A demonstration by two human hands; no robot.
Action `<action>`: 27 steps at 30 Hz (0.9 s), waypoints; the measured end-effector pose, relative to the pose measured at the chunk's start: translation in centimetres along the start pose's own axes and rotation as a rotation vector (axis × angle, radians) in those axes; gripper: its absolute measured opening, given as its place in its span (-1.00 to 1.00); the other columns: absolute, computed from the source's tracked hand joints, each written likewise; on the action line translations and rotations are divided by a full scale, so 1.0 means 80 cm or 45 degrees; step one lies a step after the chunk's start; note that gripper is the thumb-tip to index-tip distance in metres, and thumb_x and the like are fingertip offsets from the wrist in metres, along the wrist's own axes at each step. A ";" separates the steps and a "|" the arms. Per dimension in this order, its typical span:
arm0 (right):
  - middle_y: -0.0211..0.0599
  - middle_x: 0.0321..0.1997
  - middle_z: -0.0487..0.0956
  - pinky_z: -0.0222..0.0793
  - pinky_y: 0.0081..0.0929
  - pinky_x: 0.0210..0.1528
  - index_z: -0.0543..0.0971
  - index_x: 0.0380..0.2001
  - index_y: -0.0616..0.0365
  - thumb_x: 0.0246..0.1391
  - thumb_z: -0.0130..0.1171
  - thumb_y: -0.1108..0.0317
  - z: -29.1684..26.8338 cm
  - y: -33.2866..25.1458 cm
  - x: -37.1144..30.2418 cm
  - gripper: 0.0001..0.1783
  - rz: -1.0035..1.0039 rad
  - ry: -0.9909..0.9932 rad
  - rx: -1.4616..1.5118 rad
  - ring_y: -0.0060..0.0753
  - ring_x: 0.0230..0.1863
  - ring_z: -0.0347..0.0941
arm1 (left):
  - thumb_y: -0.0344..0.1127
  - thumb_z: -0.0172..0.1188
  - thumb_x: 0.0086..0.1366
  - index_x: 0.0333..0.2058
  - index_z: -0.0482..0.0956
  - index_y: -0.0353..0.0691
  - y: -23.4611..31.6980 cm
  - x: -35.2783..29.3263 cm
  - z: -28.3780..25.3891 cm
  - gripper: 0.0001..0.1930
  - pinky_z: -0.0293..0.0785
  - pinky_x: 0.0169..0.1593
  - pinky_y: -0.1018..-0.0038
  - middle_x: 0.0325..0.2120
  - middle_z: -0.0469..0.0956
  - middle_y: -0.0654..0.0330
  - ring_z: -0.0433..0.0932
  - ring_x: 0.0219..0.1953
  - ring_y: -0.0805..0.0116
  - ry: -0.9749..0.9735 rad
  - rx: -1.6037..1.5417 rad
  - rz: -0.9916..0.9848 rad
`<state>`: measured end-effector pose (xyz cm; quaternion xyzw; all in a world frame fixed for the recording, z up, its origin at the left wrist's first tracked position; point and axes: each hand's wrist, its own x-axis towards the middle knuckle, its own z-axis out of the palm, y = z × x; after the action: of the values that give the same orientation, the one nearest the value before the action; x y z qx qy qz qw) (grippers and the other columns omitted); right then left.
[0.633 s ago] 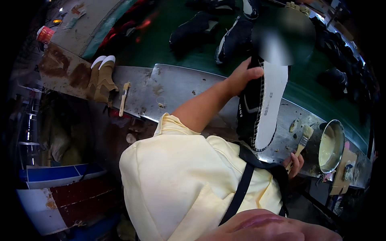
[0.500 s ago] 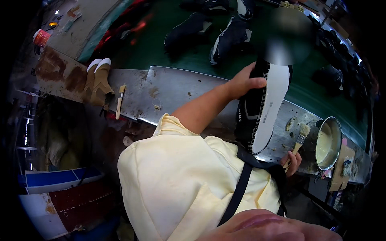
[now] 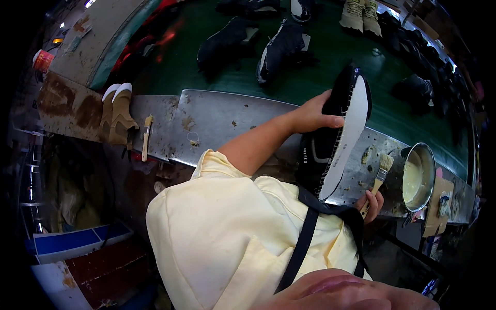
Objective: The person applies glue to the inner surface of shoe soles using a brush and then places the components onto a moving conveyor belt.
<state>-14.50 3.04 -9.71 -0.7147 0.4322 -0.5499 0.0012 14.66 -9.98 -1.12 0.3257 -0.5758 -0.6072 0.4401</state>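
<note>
My left hand [image 3: 311, 114] grips a black shoe upper [image 3: 330, 139] near its toe, with the white insole bottom turned up and tilted toward me. My right hand [image 3: 371, 203] holds a small glue brush [image 3: 381, 173] with pale bristles, just right of the shoe's heel end and apart from it. A metal pot of cream-coloured glue [image 3: 417, 177] stands on the steel bench right of the brush. My yellow sleeve and a dark apron strap fill the lower middle.
A steel bench edge [image 3: 222, 121] runs across, with a tan pair of boots [image 3: 118, 112] and a second brush [image 3: 146, 136] at its left. Behind it a green conveyor [image 3: 320, 62] carries several dark shoes. Blue and red bins [image 3: 77, 248] sit lower left.
The shoe has been lifted slightly and turned so its white bottom faces up more fully. The brush stays near the pot.
</note>
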 end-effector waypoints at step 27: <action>-0.05 -0.11 0.48 0.15 -0.45 0.13 0.37 -0.17 0.25 0.09 -0.04 0.47 0.055 -0.044 0.250 -0.78 0.384 0.000 0.740 -0.33 -0.02 0.37 | 0.04 0.10 0.20 -0.17 0.42 -0.20 0.045 0.050 -0.088 -0.57 0.33 -0.13 0.43 -0.20 0.49 0.13 0.43 -0.16 0.37 0.747 -0.312 0.305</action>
<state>-8.42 -9.24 5.89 -0.6124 0.3582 -0.6439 0.2864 20.02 -16.34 2.02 0.3614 -0.3814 -0.4963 0.6911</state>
